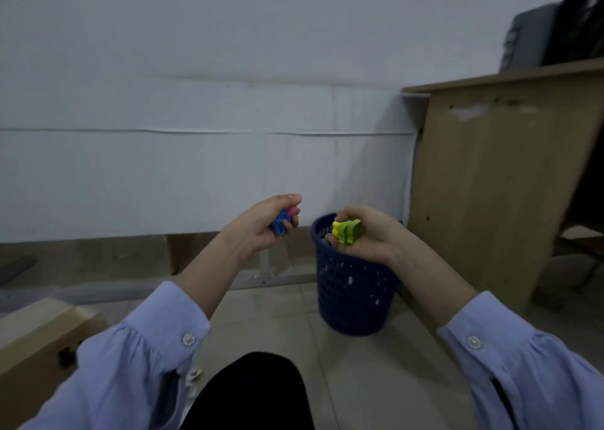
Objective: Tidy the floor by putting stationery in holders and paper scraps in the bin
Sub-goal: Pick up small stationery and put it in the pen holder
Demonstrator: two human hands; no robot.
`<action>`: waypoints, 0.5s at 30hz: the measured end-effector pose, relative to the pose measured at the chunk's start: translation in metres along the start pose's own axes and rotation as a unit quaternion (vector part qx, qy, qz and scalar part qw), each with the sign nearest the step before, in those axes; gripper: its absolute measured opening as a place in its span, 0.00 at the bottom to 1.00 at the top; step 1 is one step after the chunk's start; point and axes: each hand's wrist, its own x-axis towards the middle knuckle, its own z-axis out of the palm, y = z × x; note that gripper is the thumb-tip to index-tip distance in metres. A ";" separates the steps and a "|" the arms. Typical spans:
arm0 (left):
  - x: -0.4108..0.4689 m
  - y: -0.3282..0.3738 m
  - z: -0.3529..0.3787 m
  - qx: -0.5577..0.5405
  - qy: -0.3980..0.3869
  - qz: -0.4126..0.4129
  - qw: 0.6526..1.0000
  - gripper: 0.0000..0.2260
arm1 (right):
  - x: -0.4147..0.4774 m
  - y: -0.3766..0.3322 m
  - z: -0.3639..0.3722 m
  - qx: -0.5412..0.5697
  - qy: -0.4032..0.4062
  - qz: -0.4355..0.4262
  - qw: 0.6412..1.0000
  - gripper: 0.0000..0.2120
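A dark blue mesh bin stands on the tiled floor near the wall. My left hand is raised just left of the bin's rim, closed around crumpled blue and pink paper scraps. My right hand hovers over the bin's opening and grips crumpled yellow and green paper scraps. Both wrists come out of light blue sleeves.
A wooden desk stands right of the bin, its side panel close to it. A cardboard box sits at the lower left. A small white scrap lies on the floor by my dark knee. A white wall runs behind.
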 end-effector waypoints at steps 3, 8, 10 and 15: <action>0.005 0.019 0.038 -0.012 -0.034 -0.002 0.999 0.03 | -0.016 -0.037 -0.011 0.002 0.037 -0.034 0.999 0.13; 0.010 0.041 0.103 -0.007 -0.078 0.009 0.997 0.03 | -0.050 -0.097 -0.030 -0.015 0.105 -0.100 0.989 0.22; 0.012 0.049 0.127 0.003 -0.097 0.019 0.995 0.03 | -0.063 -0.120 -0.039 -0.011 0.110 -0.128 0.986 0.26; 0.015 0.068 0.183 0.020 -0.110 0.040 0.993 0.05 | -0.088 -0.165 -0.060 0.025 0.119 -0.182 0.976 0.20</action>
